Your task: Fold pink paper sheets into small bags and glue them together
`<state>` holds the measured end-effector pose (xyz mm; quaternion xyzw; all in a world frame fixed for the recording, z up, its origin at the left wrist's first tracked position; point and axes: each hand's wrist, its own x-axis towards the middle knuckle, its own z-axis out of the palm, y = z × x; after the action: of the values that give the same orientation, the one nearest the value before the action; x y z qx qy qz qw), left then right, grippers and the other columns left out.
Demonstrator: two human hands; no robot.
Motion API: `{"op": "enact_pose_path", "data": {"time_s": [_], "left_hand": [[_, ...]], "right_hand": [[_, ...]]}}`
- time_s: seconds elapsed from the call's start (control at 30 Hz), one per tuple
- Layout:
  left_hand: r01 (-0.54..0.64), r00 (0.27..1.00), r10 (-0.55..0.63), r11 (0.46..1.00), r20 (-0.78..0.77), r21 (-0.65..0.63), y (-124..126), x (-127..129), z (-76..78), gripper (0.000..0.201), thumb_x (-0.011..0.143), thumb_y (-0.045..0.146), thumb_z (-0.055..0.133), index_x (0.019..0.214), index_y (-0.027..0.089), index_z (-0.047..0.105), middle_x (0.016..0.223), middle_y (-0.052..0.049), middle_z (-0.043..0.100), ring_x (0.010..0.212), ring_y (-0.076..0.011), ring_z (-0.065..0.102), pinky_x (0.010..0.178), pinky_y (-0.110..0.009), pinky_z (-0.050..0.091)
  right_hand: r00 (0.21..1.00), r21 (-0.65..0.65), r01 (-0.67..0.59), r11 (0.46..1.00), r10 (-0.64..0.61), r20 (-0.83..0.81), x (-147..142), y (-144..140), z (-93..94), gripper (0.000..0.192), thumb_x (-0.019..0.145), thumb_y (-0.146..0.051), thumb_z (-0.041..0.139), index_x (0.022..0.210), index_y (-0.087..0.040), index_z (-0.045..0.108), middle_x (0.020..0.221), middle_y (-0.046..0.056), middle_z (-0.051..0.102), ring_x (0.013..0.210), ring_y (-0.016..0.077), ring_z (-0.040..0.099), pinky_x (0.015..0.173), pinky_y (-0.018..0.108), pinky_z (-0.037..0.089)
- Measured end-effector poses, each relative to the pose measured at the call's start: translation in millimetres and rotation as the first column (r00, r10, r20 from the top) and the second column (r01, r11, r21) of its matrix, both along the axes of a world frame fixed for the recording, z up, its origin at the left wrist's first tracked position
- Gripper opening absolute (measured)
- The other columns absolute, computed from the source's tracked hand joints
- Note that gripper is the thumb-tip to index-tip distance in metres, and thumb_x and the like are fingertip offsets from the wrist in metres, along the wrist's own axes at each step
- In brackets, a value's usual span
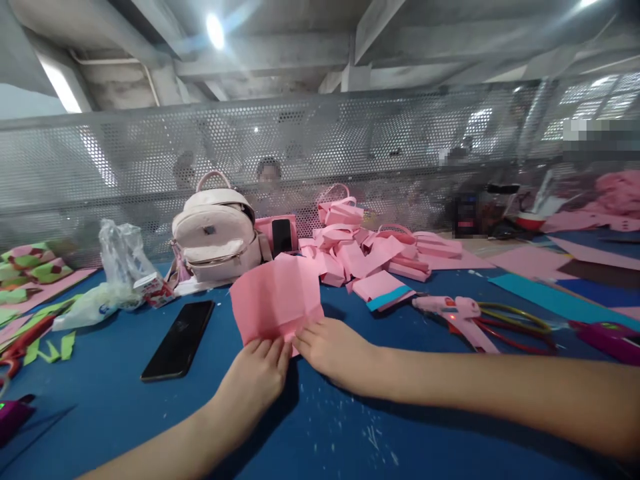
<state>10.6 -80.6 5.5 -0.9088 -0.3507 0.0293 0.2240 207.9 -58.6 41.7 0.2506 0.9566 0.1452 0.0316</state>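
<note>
While a phone (pixel 179 341) lies on the table (pixel 165 427), the left hand (pixel 259 372), fingers curled, grips the lower edge of an upright pink sheet (pixel 277 293); beside it I see the right hand (pixel 334 348) pinching that edge, then a glue gun (pixel 463 315).

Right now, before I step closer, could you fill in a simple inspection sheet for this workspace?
Surface: blue tabletop, with pale specks near the front.
Work in hand: one creased pink sheet, tilted up from the table.
Clutter: black phone and clear plastic bag at left; backpack and heap of pink pieces behind; pink glue gun at right.
Hands: left hand and right hand hold the sheet's near edge.
Cables: red and yellow loops beside the glue gun; cannot tell whether they are cords.
Surroundings: perforated screen behind, ceiling lights above.
</note>
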Motion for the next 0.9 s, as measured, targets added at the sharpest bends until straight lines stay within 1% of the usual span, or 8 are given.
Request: {"op": "enact_pose_path", "data": {"time_s": [0.13,0.27,0.37,0.47,0.53,0.67,0.77,0.9], "left_hand": [[-0.081,0.997,0.081,0.996,0.012,0.021,-4,8,-18.6,0.042,0.087,0.001,0.051,0.128,0.005,0.062,0.119,-0.025,0.069,0.103,-0.0327,0.071,0.078,-0.038,0.061],[-0.087,0.996,0.085,0.996,0.038,0.038,-4,10,-22.4,0.041,0.087,-0.001,0.049,0.125,0.000,0.062,0.114,-0.029,0.070,0.098,-0.0340,0.073,0.071,-0.038,0.063],[-0.053,0.998,0.052,0.998,0.042,0.034,2,7,-14.1,0.039,0.086,-0.002,0.051,0.123,0.002,0.064,0.109,-0.025,0.073,0.091,-0.0312,0.075,0.070,-0.037,0.063],[-0.007,0.999,0.006,1.000,0.041,0.022,11,0,0.1,0.036,0.085,-0.003,0.054,0.118,0.006,0.066,0.103,-0.019,0.075,0.086,-0.0281,0.075,0.071,-0.036,0.063],[0.018,0.999,-0.018,1.000,0.044,0.013,17,-7,10.1,0.032,0.086,-0.002,0.055,0.114,0.008,0.067,0.101,-0.017,0.076,0.085,-0.0272,0.075,0.074,-0.039,0.062],[0.125,0.987,-0.128,0.992,0.100,0.036,28,-24,26.3,0.023,0.090,0.006,0.056,0.110,0.012,0.067,0.105,-0.012,0.075,0.094,-0.0264,0.072,0.094,-0.048,0.055],[0.194,0.957,-0.208,0.977,0.204,0.088,35,-33,34.1,0.019,0.092,0.009,0.052,0.102,0.015,0.067,0.098,-0.009,0.075,0.091,-0.0252,0.070,0.099,-0.051,0.050],[0.208,0.918,-0.228,0.973,0.325,0.095,43,-40,41.2,0.024,0.096,0.008,0.044,0.097,0.017,0.065,0.094,-0.005,0.072,0.089,-0.0212,0.065,0.105,-0.050,0.041]], "right_hand": [[0.999,-0.043,0.032,0.999,-0.034,-0.027,-1,-11,-7.9,0.053,0.074,-0.021,0.074,0.121,-0.001,0.062,0.117,0.020,0.068,0.102,0.0314,0.063,0.084,0.040,0.051],[0.994,-0.038,0.082,0.996,-0.085,-0.076,-5,-18,-12.2,0.053,0.074,-0.019,0.071,0.122,0.002,0.061,0.122,0.024,0.065,0.105,0.0322,0.062,0.088,0.042,0.050],[0.983,-0.070,0.106,0.992,-0.115,-0.143,-3,-16,-8.3,0.041,0.080,-0.014,0.062,0.119,-0.003,0.063,0.113,0.019,0.069,0.100,0.0293,0.064,0.085,0.040,0.049],[0.974,-0.094,0.145,0.985,-0.159,-0.162,3,-9,3.5,0.023,0.083,-0.011,0.057,0.103,-0.009,0.068,0.097,0.013,0.072,0.092,0.0272,0.065,0.080,0.038,0.048],[0.970,-0.102,0.167,0.981,-0.182,-0.159,8,-4,14.2,0.017,0.082,-0.010,0.056,0.093,-0.011,0.070,0.092,0.011,0.072,0.089,0.0266,0.066,0.079,0.037,0.046],[0.947,-0.209,0.202,0.957,-0.246,-0.208,16,-2,37.8,0.024,0.084,-0.008,0.054,0.095,-0.016,0.073,0.093,0.008,0.075,0.090,0.0240,0.068,0.078,0.033,0.045],[0.919,-0.295,0.190,0.937,-0.276,-0.283,18,-6,53.8,0.028,0.087,-0.008,0.052,0.100,-0.019,0.074,0.099,0.005,0.075,0.093,0.0210,0.068,0.076,0.029,0.046],[0.890,-0.281,0.139,0.949,-0.244,-0.384,19,-8,67.1,0.028,0.088,-0.008,0.051,0.103,-0.018,0.072,0.102,0.005,0.074,0.095,0.0195,0.066,0.080,0.029,0.046]]}}
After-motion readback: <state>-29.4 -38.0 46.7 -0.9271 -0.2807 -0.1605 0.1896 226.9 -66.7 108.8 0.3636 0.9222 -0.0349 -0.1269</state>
